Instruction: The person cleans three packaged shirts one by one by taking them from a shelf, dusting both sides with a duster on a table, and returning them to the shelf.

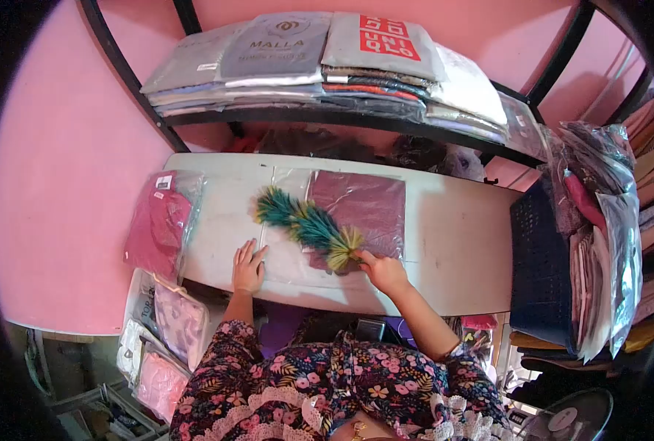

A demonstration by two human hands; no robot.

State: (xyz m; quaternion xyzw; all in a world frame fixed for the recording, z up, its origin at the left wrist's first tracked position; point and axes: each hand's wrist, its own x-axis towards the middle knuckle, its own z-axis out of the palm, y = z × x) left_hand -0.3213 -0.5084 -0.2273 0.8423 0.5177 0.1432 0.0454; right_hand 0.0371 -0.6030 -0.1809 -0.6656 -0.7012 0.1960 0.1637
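My right hand [386,271] is closed around the handle end of a feather duster [308,226] with green and yellow plumes. The duster slants up to the left, over a folded maroon garment in a clear plastic bag [367,206] that lies flat on the white table [452,250]. Its plumes cover part of the bag's left side, where the clear plastic extends past the cloth. My left hand [249,269] rests on the tabletop near the bag's lower left corner, fingers spread, holding nothing.
A bagged dark pink garment [161,224] lies at the table's left end. Stacks of bagged clothes [283,55] fill the shelf above the back edge. At the right stands a dark blue basket [540,257] packed with bagged garments. More packets [169,323] hang at lower left.
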